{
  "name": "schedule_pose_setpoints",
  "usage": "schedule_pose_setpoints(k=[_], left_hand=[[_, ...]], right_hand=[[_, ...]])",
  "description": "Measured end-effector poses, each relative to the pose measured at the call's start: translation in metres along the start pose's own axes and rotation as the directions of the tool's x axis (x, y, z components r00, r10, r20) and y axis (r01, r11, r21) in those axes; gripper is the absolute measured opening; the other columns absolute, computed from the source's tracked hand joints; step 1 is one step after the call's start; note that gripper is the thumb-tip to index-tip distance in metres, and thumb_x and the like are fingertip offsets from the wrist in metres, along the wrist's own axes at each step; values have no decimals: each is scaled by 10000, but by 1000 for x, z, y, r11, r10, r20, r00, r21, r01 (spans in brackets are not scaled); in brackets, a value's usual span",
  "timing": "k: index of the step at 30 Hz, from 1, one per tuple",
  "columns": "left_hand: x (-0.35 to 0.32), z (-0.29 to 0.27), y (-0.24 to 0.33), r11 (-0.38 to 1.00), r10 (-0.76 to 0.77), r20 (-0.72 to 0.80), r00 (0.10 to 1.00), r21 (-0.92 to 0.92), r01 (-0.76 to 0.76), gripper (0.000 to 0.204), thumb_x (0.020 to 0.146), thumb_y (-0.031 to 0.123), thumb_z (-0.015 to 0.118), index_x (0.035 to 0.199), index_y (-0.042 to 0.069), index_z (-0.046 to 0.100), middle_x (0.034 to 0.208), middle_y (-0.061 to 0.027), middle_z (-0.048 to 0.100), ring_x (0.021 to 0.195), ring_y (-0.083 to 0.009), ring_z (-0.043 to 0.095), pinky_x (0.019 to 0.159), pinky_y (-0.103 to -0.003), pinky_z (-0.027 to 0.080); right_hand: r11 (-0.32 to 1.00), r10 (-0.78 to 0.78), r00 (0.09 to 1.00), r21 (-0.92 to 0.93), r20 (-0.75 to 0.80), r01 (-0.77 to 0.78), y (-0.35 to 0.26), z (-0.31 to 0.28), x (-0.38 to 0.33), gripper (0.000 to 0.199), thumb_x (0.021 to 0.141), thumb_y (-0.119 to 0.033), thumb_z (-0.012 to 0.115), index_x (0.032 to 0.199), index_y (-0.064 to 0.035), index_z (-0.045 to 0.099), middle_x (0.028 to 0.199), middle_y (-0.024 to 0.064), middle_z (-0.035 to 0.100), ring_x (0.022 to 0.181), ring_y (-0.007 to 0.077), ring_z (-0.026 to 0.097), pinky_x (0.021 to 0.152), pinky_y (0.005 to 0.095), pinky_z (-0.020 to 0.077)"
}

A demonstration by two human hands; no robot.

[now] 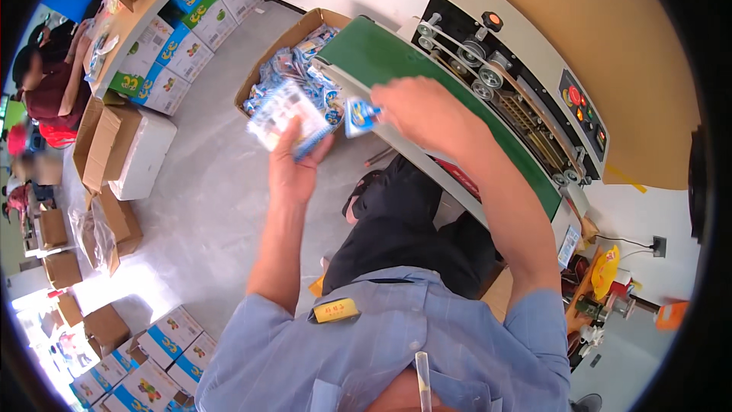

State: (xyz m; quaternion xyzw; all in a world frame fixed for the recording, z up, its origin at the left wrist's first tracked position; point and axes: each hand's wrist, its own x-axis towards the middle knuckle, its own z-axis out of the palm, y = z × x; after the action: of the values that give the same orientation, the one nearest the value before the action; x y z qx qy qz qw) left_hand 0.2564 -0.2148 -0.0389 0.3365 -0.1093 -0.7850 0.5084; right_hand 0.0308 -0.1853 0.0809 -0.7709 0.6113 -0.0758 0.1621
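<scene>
Blue shirt (381,320) below pale packaging (284,112) grasped in left hand (293,164), blue packet (359,117) pinched in right hand (427,113), best kept flat.

I see the left hand (301,156) palm up, thumb (289,133) laid over its grip, wrist (290,192) just below, left forearm (276,248) running back almost straight. Right of that grip, the right hand (419,111) shows its back, fingers (383,96) pinched, right forearm (503,191) slanting away rightward.
</scene>
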Motion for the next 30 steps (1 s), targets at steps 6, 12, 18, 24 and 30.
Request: schedule_pose_setpoints(k=[6, 12, 18, 24, 30], left_hand=[[-42, -3, -111, 970, -197, -113, 974, 125, 210, 372, 863, 122, 699, 1202, 49, 565, 1086, -79, 654, 900, -197, 661, 717, -356, 565], [-72, -32, -149, 906, -333, -197, 922, 203, 370, 352, 817, 132, 736, 1138, 70, 603, 1034, -69, 675, 878, -161, 665, 661, -300, 536], [-81, -11, -147, 894, -288, -158, 945, 310, 324, 262, 862, 131, 684, 1099, 38, 622, 986, -71, 683, 854, -184, 681, 688, -327, 561], [-67, 10, -142, 962, -267, -2, 964, 49, 267, 296, 878, 126, 674, 1130, -7, 596, 981, -100, 673, 789, -197, 682, 617, -335, 560], [-69, 50, -140, 975, -220, 3, 975, 0, 220, 316, 878, 138, 695, 1152, 25, 586, 982, -90, 666, 783, -192, 674, 631, -349, 573]], right_hand=[[1000, -18, 999, 10, 29, 17, -15, 50, -97, 93, 825, -78, 613, 916, -70, 632, 904, 122, 612, 827, 330, 628, 707, 428, 503], [952, 101, 985, 300, -137, -56, -30, 86, -155, 84, 790, -19, 645, 870, -43, 658, 873, 80, 586, 861, 278, 604, 709, 388, 497], [970, 132, 982, 222, -133, -100, -42, 85, -157, 135, 767, 1, 662, 894, -41, 678, 896, 82, 592, 911, 294, 566, 811, 388, 469], [712, 457, 801, 699, -387, -69, -62, 107, -163, 666, 733, -92, 803, 1307, -47, 469, 1268, 117, 536, 1105, 226, 558, 859, 332, 490], [684, 579, 633, 729, -514, -35, -64, 145, -162, 385, 785, -143, 787, 1108, -9, 626, 1103, 116, 605, 916, 221, 610, 738, 307, 507]])
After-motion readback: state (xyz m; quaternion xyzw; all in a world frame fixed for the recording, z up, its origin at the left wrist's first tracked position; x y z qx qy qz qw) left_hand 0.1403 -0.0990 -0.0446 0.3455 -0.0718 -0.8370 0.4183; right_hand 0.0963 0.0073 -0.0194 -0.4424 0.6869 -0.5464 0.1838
